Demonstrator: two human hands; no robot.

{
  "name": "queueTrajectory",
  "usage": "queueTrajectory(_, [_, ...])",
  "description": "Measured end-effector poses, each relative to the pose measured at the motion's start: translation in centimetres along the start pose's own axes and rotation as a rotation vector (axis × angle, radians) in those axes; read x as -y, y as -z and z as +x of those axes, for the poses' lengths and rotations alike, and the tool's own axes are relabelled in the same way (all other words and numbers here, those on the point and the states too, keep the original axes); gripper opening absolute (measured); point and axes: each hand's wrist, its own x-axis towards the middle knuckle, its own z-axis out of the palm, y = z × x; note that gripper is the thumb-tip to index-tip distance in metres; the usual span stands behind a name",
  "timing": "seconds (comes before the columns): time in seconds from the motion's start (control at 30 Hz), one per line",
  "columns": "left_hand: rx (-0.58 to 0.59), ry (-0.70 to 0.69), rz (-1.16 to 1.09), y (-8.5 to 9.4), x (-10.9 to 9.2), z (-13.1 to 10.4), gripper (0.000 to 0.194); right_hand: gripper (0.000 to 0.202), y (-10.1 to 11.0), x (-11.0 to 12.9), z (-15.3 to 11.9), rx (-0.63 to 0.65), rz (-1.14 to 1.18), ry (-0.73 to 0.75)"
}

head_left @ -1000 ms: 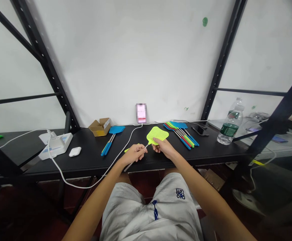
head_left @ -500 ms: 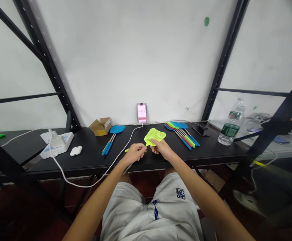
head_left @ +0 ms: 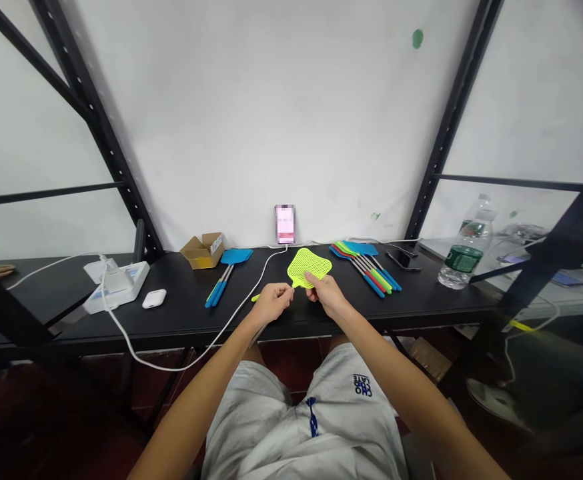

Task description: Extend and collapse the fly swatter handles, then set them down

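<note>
Between my hands, just above the front of the black table, is a yellow-green fly swatter head [head_left: 305, 261] full of small holes. My right hand [head_left: 326, 295] grips its lower right side, thumb on top. My left hand [head_left: 274, 302] is closed, pinching at the narrow neck of the head. A thin metal rod shows beneath my left wrist. Beside that hand a small yellow-green end [head_left: 255, 298] peeks out; the rest is hidden. To the right lies a fanned group of blue, red and green fly swatters [head_left: 366, 267]. Two blue-headed swatters [head_left: 227, 275] lie to the left.
An open cardboard box [head_left: 204, 252], a white earphone case [head_left: 154, 298] and a power strip [head_left: 121, 285] stand left. A propped phone [head_left: 285, 225] trails a white cable [head_left: 211, 348] across the table. Right are a dark phone [head_left: 402, 259] and water bottles [head_left: 464, 257].
The swatter head has tipped up slightly, and my hands hold nearly the same place. At the far left, a green object has given way to what looks like another person's fingers.
</note>
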Motion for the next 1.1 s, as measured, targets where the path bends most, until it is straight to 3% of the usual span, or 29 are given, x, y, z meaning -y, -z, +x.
queueTrajectory(0.27, [-0.03,-0.124,0.151,-0.5,0.6,0.5,0.032,0.039,-0.9,0.2,-0.2,-0.169,0.04,-0.009])
queueTrajectory(0.47, [-0.021,-0.071,0.132,-0.5,0.3,0.5,0.032,0.042,-0.9,0.0,-0.1,-0.193,0.032,0.028])
queueTrajectory(0.87, [0.057,0.044,-0.126,-0.2,-0.9,0.1,0.027,0.047,-1.4,-0.5,0.0,-0.228,0.148,0.059])
queueTrajectory(1.1, [0.164,0.106,-0.438,0.2,-0.5,0.1,0.025,0.048,-1.7,-0.5,-0.2,-0.201,0.175,0.085])
